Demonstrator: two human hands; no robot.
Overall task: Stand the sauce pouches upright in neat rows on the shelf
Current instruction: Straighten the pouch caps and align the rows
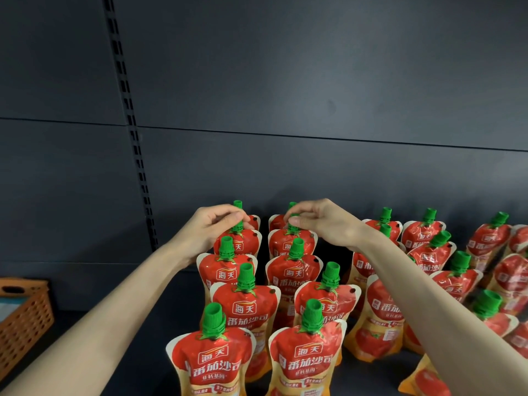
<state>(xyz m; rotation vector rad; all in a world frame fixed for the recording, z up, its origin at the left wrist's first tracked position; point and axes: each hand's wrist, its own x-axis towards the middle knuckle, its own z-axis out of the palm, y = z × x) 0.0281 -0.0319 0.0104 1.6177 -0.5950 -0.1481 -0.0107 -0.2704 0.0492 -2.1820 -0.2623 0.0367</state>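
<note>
While pouches (pixel 245 310) stand upright, left fingers (pixel 230 217) pinch one cap (pixel 237 227), right fingers (pixel 298 222) another cap (pixel 292 228).

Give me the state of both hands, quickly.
Left hand: closed, pinching the green plastic cap of a red sauce pouch in the leftmost row.
Right hand: closed, pinching the green cap of the neighbouring red sauce pouch.
</note>
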